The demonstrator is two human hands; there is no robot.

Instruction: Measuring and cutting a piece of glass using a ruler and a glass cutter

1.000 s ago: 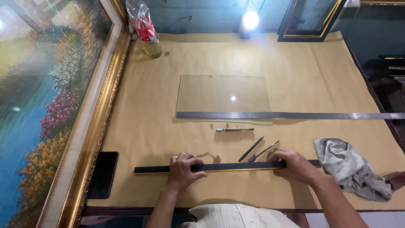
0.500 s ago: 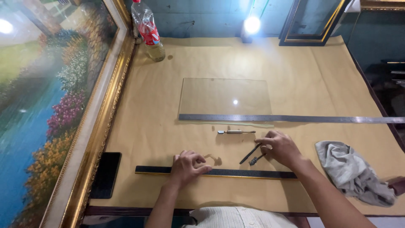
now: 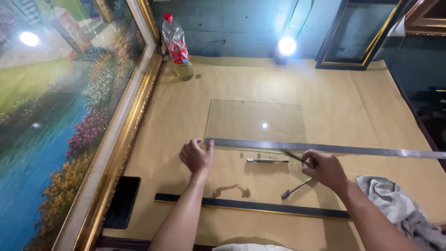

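Glass pane could crack if your left hand, fingers loosely curled at the steel ruler end, leans hard; right hand pinches a thin cutter.

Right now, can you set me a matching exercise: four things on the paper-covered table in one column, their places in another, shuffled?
Things:
1. clear plastic bottle with red cap
2. long grey metal ruler
3. crumpled grey cloth
4. flat black rectangular device

Places:
A. near right corner of the table
B. far left, beside the gilt picture frame
C. along the near edge of the clear glass pane
D. near left, against the gilt frame

Pairs: 1-B, 2-C, 3-A, 4-D
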